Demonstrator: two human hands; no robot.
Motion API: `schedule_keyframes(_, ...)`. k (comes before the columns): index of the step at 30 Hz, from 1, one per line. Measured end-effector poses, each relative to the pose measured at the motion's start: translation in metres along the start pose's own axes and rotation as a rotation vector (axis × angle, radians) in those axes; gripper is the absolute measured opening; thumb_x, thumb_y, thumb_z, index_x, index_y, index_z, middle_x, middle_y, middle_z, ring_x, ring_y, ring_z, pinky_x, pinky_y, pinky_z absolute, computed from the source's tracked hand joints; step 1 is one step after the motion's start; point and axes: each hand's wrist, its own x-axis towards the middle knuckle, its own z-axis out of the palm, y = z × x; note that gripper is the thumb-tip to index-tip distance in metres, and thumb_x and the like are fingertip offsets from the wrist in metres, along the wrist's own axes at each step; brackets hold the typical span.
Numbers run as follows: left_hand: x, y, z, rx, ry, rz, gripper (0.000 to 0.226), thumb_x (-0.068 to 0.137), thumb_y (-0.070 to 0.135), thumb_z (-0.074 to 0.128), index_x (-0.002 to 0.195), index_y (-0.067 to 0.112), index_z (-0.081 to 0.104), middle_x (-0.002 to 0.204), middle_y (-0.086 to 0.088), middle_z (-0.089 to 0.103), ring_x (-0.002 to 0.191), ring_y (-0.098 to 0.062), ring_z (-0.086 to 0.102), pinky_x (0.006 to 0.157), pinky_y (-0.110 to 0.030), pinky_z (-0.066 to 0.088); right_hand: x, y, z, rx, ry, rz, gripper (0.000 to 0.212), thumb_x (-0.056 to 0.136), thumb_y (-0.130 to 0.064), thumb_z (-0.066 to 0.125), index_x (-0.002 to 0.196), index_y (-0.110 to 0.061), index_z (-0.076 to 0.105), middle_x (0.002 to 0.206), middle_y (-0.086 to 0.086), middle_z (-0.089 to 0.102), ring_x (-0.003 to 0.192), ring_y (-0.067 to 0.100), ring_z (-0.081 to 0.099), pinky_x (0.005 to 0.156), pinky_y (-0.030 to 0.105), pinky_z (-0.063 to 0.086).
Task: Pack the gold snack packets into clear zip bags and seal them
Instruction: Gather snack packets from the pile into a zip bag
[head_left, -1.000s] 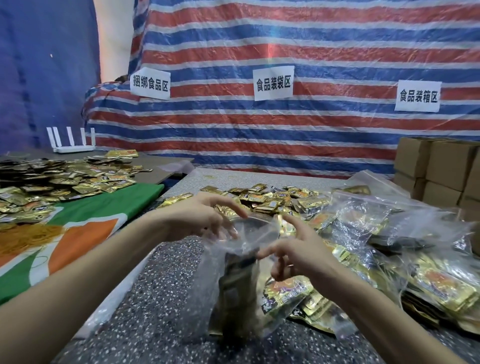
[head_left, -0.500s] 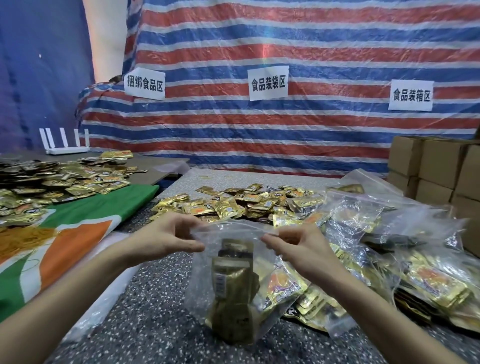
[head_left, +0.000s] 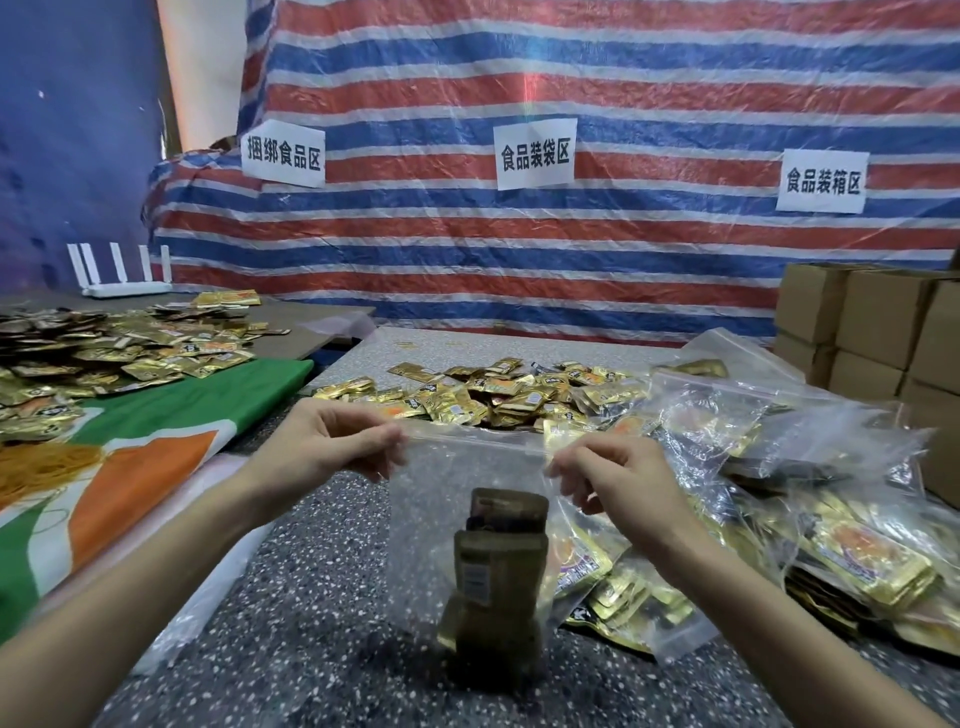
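I hold a clear zip bag (head_left: 431, 525) upright over the speckled table (head_left: 311, 623), its top strip stretched flat between my hands. My left hand (head_left: 332, 441) pinches the left end of the strip and my right hand (head_left: 608, 478) pinches the right end. Inside the bag a stack of gold snack packets (head_left: 493, 582) stands on end. A heap of loose gold packets (head_left: 498, 395) lies on the table beyond the bag.
Filled clear bags of gold packets (head_left: 810, 525) are piled at the right, with cardboard boxes (head_left: 872, 332) behind them. At the left lie a green, white and orange cloth (head_left: 130, 467), more gold packets (head_left: 104, 353), rubber bands (head_left: 41, 462) and a white router (head_left: 124, 270).
My hands moved apart along the bag's top, pulling the zip strip straight and flat. Earlier the bag mouth gaped open between my fingers.
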Motion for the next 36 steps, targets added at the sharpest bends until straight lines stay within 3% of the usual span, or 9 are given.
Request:
schedule_keyframes(3,0.002,0.0,0.005,0.036,0.064,0.052,0.015,0.081,0.019,0.073,0.085,0.006,0.078,0.081,-0.02,0.073,0.07,-0.026,0.069,0.064,-0.029,0.058,0.004,0.001,-0.003,-0.051,0.024,0.052,0.023,0.09,-0.015,0.066,0.069,-0.011,0.075,0.066,0.001,0.067,0.062,0.007,0.057,0.059,0.022,0.048)
schedule_keyframes(6,0.002,0.003,0.01,0.091,0.083,0.126,0.01,0.081,0.016,0.072,0.082,0.008,0.078,0.077,-0.016,0.074,0.068,-0.023,0.069,0.064,-0.026,0.057,0.006,-0.006,0.002,-0.236,0.055,-0.015,0.004,0.089,-0.032,0.071,0.089,-0.028,0.072,0.09,-0.006,0.069,0.084,0.006,0.062,0.072,0.026,0.05)
schedule_keyframes(9,0.001,0.008,0.019,0.17,0.076,0.196,0.01,0.079,0.015,0.071,0.082,0.007,0.076,0.077,-0.01,0.074,0.07,-0.017,0.07,0.066,-0.022,0.056,0.011,-0.018,0.018,-0.46,0.019,-0.222,0.031,0.087,-0.042,0.068,0.116,-0.031,0.065,0.114,-0.014,0.061,0.106,0.004,0.055,0.087,0.028,0.043)
schedule_keyframes(14,-0.004,0.011,0.033,0.331,0.083,0.296,0.012,0.079,0.019,0.07,0.077,0.007,0.072,0.072,0.002,0.07,0.069,-0.017,0.065,0.066,-0.031,0.055,0.028,-0.041,0.047,-0.673,-0.21,-0.416,0.036,0.089,-0.042,0.069,0.122,-0.028,0.066,0.129,-0.01,0.061,0.125,0.008,0.046,0.112,0.042,0.033)
schedule_keyframes(18,-0.008,0.015,0.033,0.324,0.062,0.315,0.011,0.082,0.014,0.074,0.079,0.003,0.073,0.071,-0.002,0.069,0.068,-0.027,0.064,0.064,-0.047,0.053,0.036,-0.045,0.056,-0.565,-0.401,-0.357,0.028,0.092,-0.04,0.069,0.111,-0.019,0.072,0.112,-0.006,0.071,0.106,0.007,0.062,0.097,0.039,0.051)
schedule_keyframes(23,-0.012,0.025,0.031,0.334,0.017,0.307,0.012,0.083,0.017,0.072,0.082,0.006,0.074,0.073,0.005,0.071,0.07,-0.013,0.066,0.067,-0.032,0.053,0.04,-0.049,0.053,-0.517,-0.451,-0.413,0.021,0.092,-0.035,0.07,0.106,-0.019,0.073,0.099,-0.007,0.068,0.093,-0.001,0.058,0.08,0.016,0.044)
schedule_keyframes(28,-0.011,0.04,0.03,0.495,0.025,0.407,0.011,0.083,0.017,0.07,0.085,0.008,0.075,0.075,0.005,0.071,0.07,-0.016,0.065,0.064,-0.032,0.052,0.043,-0.054,0.049,-0.49,-0.468,-0.391,0.009,0.094,-0.027,0.068,0.098,-0.02,0.071,0.097,-0.01,0.068,0.091,-0.004,0.059,0.078,0.014,0.045)
schedule_keyframes(33,-0.01,0.052,0.032,0.574,0.021,0.457,0.003,0.084,0.008,0.073,0.082,0.008,0.074,0.071,0.003,0.068,0.064,-0.01,0.057,0.06,-0.021,0.045,0.042,-0.058,0.048,-0.499,-0.417,-0.384,0.011,0.093,-0.026,0.07,0.095,-0.016,0.074,0.088,-0.003,0.071,0.083,0.011,0.065,0.079,0.035,0.057)
schedule_keyframes(36,-0.008,0.055,0.034,0.599,0.034,0.438,0.006,0.085,0.004,0.074,0.08,0.007,0.074,0.068,0.001,0.067,0.061,-0.012,0.056,0.057,-0.021,0.044,0.041,-0.061,0.048,-0.53,-0.401,-0.394,0.009,0.094,-0.027,0.068,0.093,-0.019,0.072,0.082,-0.009,0.067,0.078,0.008,0.062,0.075,0.037,0.055)
